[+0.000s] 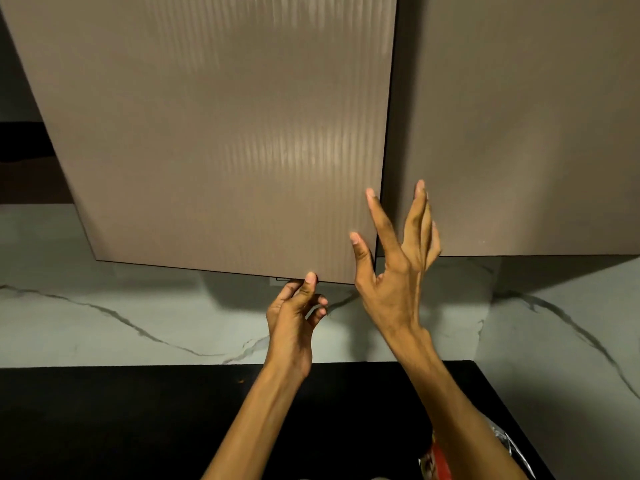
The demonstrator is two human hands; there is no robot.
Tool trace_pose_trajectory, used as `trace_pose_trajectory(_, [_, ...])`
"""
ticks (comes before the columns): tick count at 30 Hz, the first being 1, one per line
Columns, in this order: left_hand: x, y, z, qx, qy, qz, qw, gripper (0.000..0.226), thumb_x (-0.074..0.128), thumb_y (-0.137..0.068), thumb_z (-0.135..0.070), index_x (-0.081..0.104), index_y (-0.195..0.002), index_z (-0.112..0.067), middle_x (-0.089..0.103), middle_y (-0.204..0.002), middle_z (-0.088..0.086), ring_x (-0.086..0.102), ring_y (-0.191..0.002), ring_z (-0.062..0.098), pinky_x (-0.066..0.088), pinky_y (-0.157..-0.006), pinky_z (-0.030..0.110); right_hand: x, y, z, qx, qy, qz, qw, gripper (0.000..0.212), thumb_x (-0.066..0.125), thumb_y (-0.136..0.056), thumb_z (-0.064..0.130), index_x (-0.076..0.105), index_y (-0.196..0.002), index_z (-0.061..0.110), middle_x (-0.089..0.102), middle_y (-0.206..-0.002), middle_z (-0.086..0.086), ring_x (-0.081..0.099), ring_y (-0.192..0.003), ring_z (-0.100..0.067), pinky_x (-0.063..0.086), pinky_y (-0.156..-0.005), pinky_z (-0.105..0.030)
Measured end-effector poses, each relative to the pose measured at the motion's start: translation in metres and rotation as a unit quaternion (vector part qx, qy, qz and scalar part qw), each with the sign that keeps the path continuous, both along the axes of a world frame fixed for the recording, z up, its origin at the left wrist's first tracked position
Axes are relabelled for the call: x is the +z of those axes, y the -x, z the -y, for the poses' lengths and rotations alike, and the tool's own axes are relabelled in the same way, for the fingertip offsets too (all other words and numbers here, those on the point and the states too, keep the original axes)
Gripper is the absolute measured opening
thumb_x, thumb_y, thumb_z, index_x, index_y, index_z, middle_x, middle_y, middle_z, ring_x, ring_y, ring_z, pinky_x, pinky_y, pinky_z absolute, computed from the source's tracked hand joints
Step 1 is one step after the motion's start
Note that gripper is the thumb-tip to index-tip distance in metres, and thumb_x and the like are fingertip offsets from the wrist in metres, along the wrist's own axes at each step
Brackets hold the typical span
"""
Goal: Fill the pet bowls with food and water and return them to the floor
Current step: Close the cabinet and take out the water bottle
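A brown ribbed wall-cabinet door (pixel 221 140) stands slightly ajar in front of me. My left hand (pixel 296 311) is under its bottom edge near the right corner, thumb on the front and fingers curled beneath, gripping that edge. My right hand (pixel 394 258) is raised with fingers spread and straight at the door's right edge, by the dark gap to the neighbouring door; it holds nothing. No pet bowls are in view. A red and silver packet (pixel 436 459) lies on the counter under my right forearm, mostly hidden.
A second brown cabinet door (pixel 526 126) hangs shut to the right. Below is a white marble backsplash (pixel 138 317) and a black countertop (pixel 121 420). A marble side wall (pixel 571 341) closes the right corner.
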State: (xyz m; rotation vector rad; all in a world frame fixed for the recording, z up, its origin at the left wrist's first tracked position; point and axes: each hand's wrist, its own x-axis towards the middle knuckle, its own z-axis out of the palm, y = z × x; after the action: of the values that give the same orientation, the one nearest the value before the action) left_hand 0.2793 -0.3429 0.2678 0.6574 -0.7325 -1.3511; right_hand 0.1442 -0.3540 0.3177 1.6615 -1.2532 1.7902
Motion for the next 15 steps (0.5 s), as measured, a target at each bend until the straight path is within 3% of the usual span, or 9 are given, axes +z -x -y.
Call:
trace_pose_trajectory(11, [0.002,0.018,0.034,0.041,-0.027,-0.028,0.998,0.034,0.081,-0.076,-0.029,0.073,-0.103,-0.01,0.072,-0.082,-0.002,0.063,-0.065,0.011,0.053,-0.061,0.025,0.002,0.018,0.049,-0.077,-0.035,-0.049,0.995,0.059,0.057,-0.104,0.049,0.038,-0.159,0.039,0.004,-0.171,-0.025,0.001,-0.161,-0.037,0.0,-0.125,-0.064])
trace_pose_trajectory(15, [0.002,0.022,0.043,0.049,-0.034,-0.029,0.998,0.031,0.082,-0.076,-0.03,0.074,-0.1,-0.012,0.074,-0.087,0.0,0.063,-0.065,0.01,0.052,-0.065,0.027,0.004,0.021,0.058,-0.096,-0.042,-0.063,0.992,0.059,0.056,-0.104,0.05,0.037,-0.159,0.038,0.005,-0.171,-0.026,0.001,-0.16,-0.04,0.0,-0.124,-0.065])
